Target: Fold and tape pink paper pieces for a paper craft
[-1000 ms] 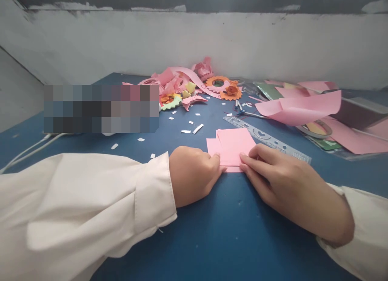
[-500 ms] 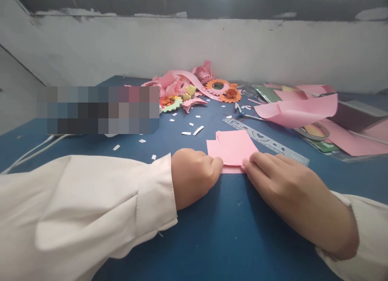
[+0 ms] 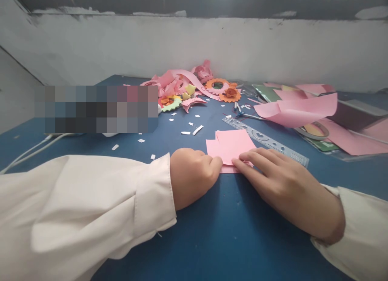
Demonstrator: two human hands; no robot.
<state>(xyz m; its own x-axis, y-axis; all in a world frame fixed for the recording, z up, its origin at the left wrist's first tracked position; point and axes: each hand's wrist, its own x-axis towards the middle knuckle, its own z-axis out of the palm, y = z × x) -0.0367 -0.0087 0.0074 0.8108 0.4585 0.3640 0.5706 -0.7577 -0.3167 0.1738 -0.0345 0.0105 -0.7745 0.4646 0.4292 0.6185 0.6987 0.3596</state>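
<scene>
Folded pink paper (image 3: 235, 145) lies on the blue table in front of me, its layers slightly offset at the left and near edges. My left hand (image 3: 197, 178) is closed, with thumb and fingers pinching the paper's near left corner. My right hand (image 3: 273, 180) rests over the near right part of the paper. Its thumb and index fingertips press together at the near edge, gripping the upper layer. Just behind the paper and to its right lies a clear plastic ruler (image 3: 266, 140) with cut-out shapes.
Crumpled pink paper and strips (image 3: 172, 83) are heaped at the back, beside orange paper flowers (image 3: 230, 94). Small white scraps (image 3: 186, 133) dot the table. At right lie pink sheets (image 3: 298, 109), a tape roll (image 3: 315, 131) and a dark box (image 3: 360, 113). White cables (image 3: 27, 149) run at left.
My right hand has slid left along the paper's near edge, toward my left hand. The left hand keeps its place on the corner.
</scene>
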